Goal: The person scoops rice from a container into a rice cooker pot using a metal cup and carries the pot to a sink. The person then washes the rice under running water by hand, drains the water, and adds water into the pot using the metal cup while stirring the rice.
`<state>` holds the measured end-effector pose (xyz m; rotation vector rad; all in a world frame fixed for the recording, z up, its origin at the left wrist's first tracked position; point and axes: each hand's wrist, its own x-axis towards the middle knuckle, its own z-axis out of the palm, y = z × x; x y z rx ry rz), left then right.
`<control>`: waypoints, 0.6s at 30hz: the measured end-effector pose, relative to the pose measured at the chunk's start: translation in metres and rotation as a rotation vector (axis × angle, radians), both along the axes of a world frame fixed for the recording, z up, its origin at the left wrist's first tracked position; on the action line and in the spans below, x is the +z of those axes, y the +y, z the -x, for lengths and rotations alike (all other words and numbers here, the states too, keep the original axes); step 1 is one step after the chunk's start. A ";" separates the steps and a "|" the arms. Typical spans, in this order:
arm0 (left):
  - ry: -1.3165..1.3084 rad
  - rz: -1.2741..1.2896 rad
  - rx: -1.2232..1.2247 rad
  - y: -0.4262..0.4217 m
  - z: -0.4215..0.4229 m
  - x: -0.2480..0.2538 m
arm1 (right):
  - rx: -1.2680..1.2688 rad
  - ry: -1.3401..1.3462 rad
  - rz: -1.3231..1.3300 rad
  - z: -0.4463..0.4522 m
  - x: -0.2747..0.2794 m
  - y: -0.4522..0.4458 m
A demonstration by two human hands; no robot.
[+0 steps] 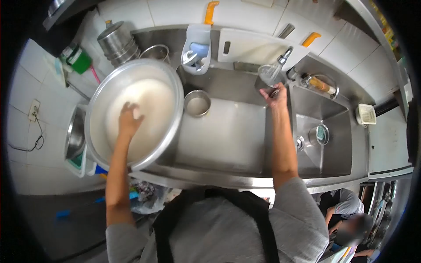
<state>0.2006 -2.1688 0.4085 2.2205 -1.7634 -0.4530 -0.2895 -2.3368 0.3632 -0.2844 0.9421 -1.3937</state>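
Observation:
My left hand [130, 120] is over a large metal basin [176, 94] of cloudy whitish liquid [153, 109], its fingers loosely bent and thumb apart. Whether the fingertips touch the liquid is hard to tell. At the back right of the big sink, my right hand [276, 97] grips a metal cup [265, 79]. Water runs from the faucet [286, 55] into this cup. A smaller round metal bowl [197, 103] stands in the big sink [215, 81], close to the basin's right side. Whitish water covers the sink's floor.
A smaller sink [337, 153] to the right holds a metal cup with a green scrubber [322, 132]. Behind stand a white cutting board [250, 46] and a plastic holder with sponges [196, 48]. Stacked pots [117, 43] are back left. Another person [351, 204] is at lower right.

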 end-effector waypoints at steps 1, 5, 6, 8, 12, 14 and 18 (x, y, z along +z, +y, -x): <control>-0.213 -0.052 0.023 0.010 0.019 0.001 | -0.007 -0.001 -0.006 -0.004 0.007 0.005; -0.051 -0.251 0.068 0.017 -0.011 -0.046 | -0.017 -0.004 -0.044 -0.005 0.009 0.007; -0.046 -0.249 0.078 0.015 -0.007 -0.042 | -0.042 -0.001 -0.025 -0.005 0.009 0.008; -0.194 -0.147 0.251 0.009 0.002 -0.025 | -0.064 -0.006 -0.005 -0.004 0.003 0.004; -0.296 -0.787 -0.213 0.001 -0.025 -0.060 | -0.072 -0.064 -0.057 -0.008 0.007 0.007; -0.161 -0.630 -0.073 0.002 -0.016 -0.043 | -0.125 -0.050 -0.037 -0.013 0.012 0.014; -0.173 -0.735 -0.334 -0.005 -0.023 -0.044 | -0.034 -0.069 0.007 -0.009 0.002 0.013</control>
